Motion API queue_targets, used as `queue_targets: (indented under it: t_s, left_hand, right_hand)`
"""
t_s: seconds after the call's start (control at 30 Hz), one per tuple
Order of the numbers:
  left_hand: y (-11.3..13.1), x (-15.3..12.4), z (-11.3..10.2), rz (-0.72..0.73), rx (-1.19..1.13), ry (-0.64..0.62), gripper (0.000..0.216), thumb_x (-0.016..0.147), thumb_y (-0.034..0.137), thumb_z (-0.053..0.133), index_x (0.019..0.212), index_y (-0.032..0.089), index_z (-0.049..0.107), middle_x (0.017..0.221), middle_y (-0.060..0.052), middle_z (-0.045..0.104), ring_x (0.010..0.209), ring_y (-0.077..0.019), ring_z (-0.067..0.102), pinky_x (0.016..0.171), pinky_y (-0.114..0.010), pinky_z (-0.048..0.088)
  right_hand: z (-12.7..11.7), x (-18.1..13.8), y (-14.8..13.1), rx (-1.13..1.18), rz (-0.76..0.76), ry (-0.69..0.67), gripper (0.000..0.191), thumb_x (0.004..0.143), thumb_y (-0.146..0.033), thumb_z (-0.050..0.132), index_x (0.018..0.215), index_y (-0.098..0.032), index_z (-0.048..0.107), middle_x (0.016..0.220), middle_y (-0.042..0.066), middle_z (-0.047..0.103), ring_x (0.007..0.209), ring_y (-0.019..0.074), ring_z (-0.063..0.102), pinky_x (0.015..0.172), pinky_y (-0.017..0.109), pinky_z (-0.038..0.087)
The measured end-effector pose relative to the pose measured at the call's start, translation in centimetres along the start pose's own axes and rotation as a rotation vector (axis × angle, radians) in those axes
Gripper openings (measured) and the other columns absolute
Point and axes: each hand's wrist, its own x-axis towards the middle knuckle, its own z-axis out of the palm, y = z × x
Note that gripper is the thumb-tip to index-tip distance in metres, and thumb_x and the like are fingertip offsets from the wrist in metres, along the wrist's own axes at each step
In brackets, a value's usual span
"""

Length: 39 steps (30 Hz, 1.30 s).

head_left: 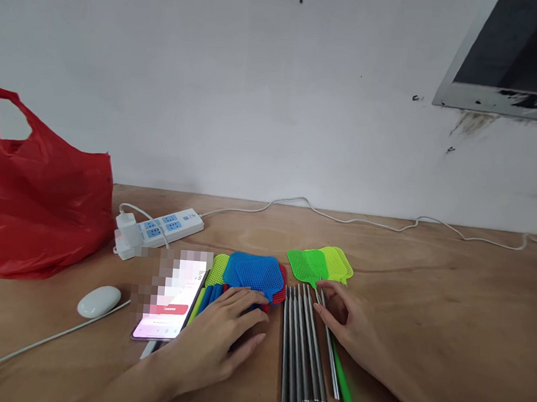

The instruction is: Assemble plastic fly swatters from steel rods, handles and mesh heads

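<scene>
My left hand (220,336) lies flat, fingers spread, on a pile of fly swatters whose blue, red and yellow mesh heads (253,274) fan out beyond my fingertips. My right hand (349,325) rests with fingers stretched out against a row of several silver metal rods (298,346) lying side by side. Two green swatter heads (319,264) lie just beyond the rods, and a green handle (344,393) runs under my right hand.
A phone (171,305) with its screen lit lies left of my left hand. A white oval device (99,301) with a cable, a white power strip (157,229) and a red plastic bag (36,201) sit on the wooden table (451,302). A wall stands behind.
</scene>
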Motion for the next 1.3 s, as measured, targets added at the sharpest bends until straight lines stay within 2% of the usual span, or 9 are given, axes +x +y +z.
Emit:
queue_targets:
  t_s: [0.2,0.33,0.43,0.53,0.67,0.87,1.07,1.3]
  left_hand:
    - [0.1,-0.1,-0.1,-0.001,0.000,-0.016,0.020,0.097,0.019,0.053,0.112,0.025,0.064,0.133,-0.007,0.061,0.124,-0.0295,0.056,0.105,-0.050,0.045]
    - [0.1,-0.1,-0.1,0.004,0.001,-0.033,0.019,0.097,0.019,0.053,0.113,0.024,0.063,0.135,-0.007,0.060,0.125,-0.0294,0.056,0.105,-0.049,0.045]
    - [0.1,-0.1,-0.1,-0.002,-0.003,-0.041,0.019,0.097,0.020,0.053,0.113,0.025,0.063,0.136,-0.007,0.059,0.126,-0.0295,0.055,0.106,-0.049,0.045]
    - [0.1,-0.1,0.0,-0.009,-0.010,-0.041,0.019,0.097,0.020,0.053,0.112,0.025,0.063,0.135,-0.007,0.059,0.126,-0.0294,0.055,0.106,-0.049,0.045]
    - [0.0,-0.1,0.0,-0.003,-0.011,-0.017,0.019,0.096,0.020,0.053,0.110,0.025,0.065,0.132,-0.006,0.061,0.124,-0.0289,0.057,0.106,-0.048,0.046]
    - [-0.1,-0.1,0.0,-0.001,-0.009,-0.003,0.020,0.097,0.019,0.052,0.110,0.025,0.065,0.131,-0.006,0.062,0.122,-0.0285,0.058,0.105,-0.048,0.045]
    - [-0.1,-0.2,0.1,-0.017,-0.025,0.002,0.022,0.099,0.021,0.051,0.118,0.025,0.060,0.130,-0.006,0.063,0.122,-0.0275,0.058,0.106,-0.048,0.045]
    - [-0.2,-0.2,0.2,-0.010,-0.011,0.043,0.021,0.099,0.023,0.050,0.116,0.026,0.062,0.130,-0.006,0.064,0.120,-0.0273,0.060,0.105,-0.046,0.046]
  right_hand:
    - [-0.3,0.0,0.1,-0.142,-0.085,-0.100,0.013,0.088,-0.029,0.060,0.099,-0.025,0.066,0.095,0.005,0.069,0.088,0.0253,0.065,0.078,0.037,0.048]
    - [-0.3,0.0,0.1,-0.159,-0.111,-0.107,0.012,0.089,-0.027,0.057,0.098,-0.025,0.065,0.101,0.006,0.069,0.091,0.0249,0.066,0.080,0.037,0.049]
    - [-0.3,0.0,0.1,-0.176,-0.115,-0.096,0.010,0.088,-0.025,0.057,0.095,-0.025,0.064,0.097,0.006,0.070,0.090,0.0246,0.066,0.079,0.037,0.049]
    - [-0.8,0.2,-0.2,-0.273,-0.021,-0.103,0.005,0.086,-0.027,0.057,0.083,-0.025,0.061,0.079,0.003,0.071,0.076,0.0232,0.066,0.067,0.034,0.045]
    - [-1.5,0.4,-1.0,-0.460,0.149,-0.172,0.022,0.084,-0.035,0.059,0.065,-0.025,0.055,0.060,0.000,0.066,0.059,0.0216,0.061,0.054,0.032,0.032]
    - [-1.7,0.3,-1.8,-0.543,0.170,-0.218,0.023,0.081,-0.034,0.061,0.062,-0.024,0.054,0.061,0.001,0.069,0.059,0.0213,0.062,0.054,0.031,0.026]
    - [-1.8,0.2,-1.9,-0.587,0.149,-0.224,0.018,0.079,-0.027,0.060,0.062,-0.024,0.054,0.063,0.001,0.070,0.059,0.0213,0.062,0.053,0.030,0.023]
    - [-1.5,0.0,-1.6,-0.639,0.130,-0.160,0.020,0.076,-0.030,0.065,0.059,-0.024,0.057,0.059,0.003,0.069,0.057,0.0234,0.063,0.052,0.030,0.022]
